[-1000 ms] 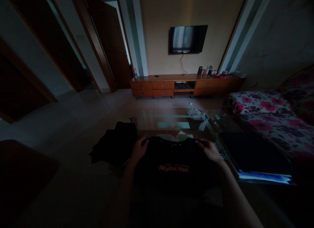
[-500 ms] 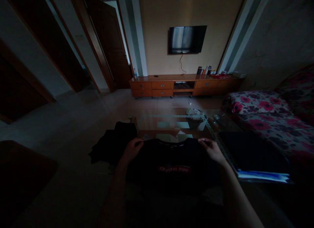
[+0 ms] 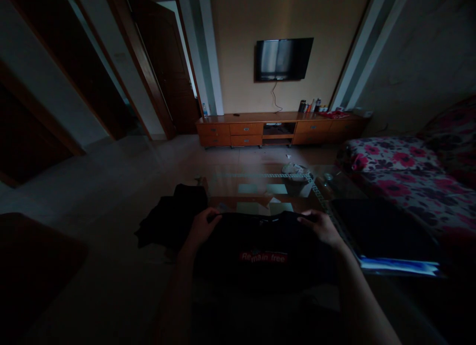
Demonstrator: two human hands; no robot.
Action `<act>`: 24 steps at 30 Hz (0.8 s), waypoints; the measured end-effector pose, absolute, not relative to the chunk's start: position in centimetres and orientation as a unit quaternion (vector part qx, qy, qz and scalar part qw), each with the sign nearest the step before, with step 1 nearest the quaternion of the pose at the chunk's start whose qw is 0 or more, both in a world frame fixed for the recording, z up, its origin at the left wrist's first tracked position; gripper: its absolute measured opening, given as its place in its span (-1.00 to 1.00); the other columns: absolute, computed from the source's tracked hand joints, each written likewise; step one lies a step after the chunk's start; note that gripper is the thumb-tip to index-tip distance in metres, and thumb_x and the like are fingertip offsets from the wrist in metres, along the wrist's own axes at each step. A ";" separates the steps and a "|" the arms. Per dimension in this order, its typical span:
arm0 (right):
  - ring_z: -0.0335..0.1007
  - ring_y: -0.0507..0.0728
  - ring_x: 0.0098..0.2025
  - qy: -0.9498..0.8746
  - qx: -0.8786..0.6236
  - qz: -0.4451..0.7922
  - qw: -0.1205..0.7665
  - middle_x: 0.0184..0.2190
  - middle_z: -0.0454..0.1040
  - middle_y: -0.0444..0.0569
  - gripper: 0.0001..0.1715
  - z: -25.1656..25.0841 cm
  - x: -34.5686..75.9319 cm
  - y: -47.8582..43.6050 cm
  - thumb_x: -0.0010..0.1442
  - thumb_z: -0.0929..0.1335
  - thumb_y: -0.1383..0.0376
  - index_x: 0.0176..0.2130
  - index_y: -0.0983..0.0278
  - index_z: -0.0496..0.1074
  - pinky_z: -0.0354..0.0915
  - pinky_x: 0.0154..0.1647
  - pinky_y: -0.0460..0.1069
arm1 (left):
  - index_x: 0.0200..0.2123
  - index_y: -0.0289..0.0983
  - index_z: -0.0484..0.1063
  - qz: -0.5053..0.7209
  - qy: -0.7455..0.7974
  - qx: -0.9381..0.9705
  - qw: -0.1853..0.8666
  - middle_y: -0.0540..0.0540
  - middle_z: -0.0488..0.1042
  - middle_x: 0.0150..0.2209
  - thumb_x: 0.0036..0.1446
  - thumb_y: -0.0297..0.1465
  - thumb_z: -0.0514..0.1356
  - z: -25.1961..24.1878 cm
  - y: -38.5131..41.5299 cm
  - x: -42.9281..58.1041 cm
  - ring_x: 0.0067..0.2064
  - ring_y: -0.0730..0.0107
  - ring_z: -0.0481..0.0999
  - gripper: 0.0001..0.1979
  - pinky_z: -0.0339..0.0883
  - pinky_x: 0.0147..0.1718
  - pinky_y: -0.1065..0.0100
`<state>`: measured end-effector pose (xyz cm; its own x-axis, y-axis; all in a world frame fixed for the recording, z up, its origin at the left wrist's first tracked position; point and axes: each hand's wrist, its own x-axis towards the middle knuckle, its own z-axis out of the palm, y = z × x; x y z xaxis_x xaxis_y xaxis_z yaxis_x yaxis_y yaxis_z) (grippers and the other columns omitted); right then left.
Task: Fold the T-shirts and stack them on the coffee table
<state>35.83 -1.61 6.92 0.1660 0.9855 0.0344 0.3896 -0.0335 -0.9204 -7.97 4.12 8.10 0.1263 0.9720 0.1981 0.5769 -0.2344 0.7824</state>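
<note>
A black T-shirt [image 3: 260, 275] with a red "Remain free" print on its front is spread between my two hands. My left hand [image 3: 204, 228] pinches it at the upper left, beside the neckline. At the upper right, my right hand [image 3: 322, 228] is closed on the other shoulder. The shirt's lower part fades into the dark, so I cannot make out where it ends. To the left of my left hand lies a heap of black cloth [image 3: 173, 213].
A glass coffee table [image 3: 256, 179] with a key-pattern border is in front. On its right lies a dark folder-like stack [image 3: 386, 231] with a bluish edge. Farther right stands a flowered sofa [image 3: 401, 156]; a wooden TV cabinet [image 3: 245, 129] lines the far wall below a television [image 3: 284, 60].
The shirt's collar edge has sunk slightly and its neckline looks flatter. Both hands have shifted a little inward along the shoulders, still gripping the cloth.
</note>
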 end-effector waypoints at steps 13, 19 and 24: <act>0.46 0.14 -0.34 -0.581 -0.626 0.357 0.378 -0.36 0.60 -0.01 -0.40 5.9 37.1 -1.6 0.07 0.40 -0.17 -0.25 0.29 0.58 0.32 -0.38 -0.04 | -0.30 -0.21 0.48 0.349 0.560 0.711 0.244 -0.07 0.60 -0.24 0.27 -0.12 0.06 8.7 3.9 -7.5 -0.17 0.23 0.56 -0.67 0.36 -0.06 0.27; 0.48 0.16 -0.31 -0.568 -0.614 0.330 0.437 -0.35 0.59 0.00 -0.45 5.3 37.4 -1.5 0.00 0.47 -0.15 -0.31 0.26 0.53 0.35 -0.29 -0.01 | -0.28 -0.20 0.46 0.327 0.562 0.716 0.255 -0.05 0.57 -0.27 0.18 -0.21 0.10 8.5 4.0 -8.0 -0.19 0.25 0.55 -0.77 0.38 -0.10 0.29; 0.48 0.16 -0.28 -0.585 -0.610 0.308 0.437 -0.34 0.58 -0.01 -0.46 4.3 37.7 -1.1 0.07 0.44 -0.17 -0.29 0.24 0.49 0.35 -0.23 -0.01 | -0.26 -0.21 0.48 0.314 0.576 0.707 0.264 -0.06 0.59 -0.23 0.09 -0.34 0.11 8.0 4.2 -8.7 -0.15 0.24 0.56 -0.81 0.37 -0.06 0.28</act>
<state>37.72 -1.13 4.31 0.1245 0.9830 0.1349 0.4445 0.0663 -0.8933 -8.69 4.19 7.98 0.1392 0.9803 0.1405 0.6479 -0.1974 0.7357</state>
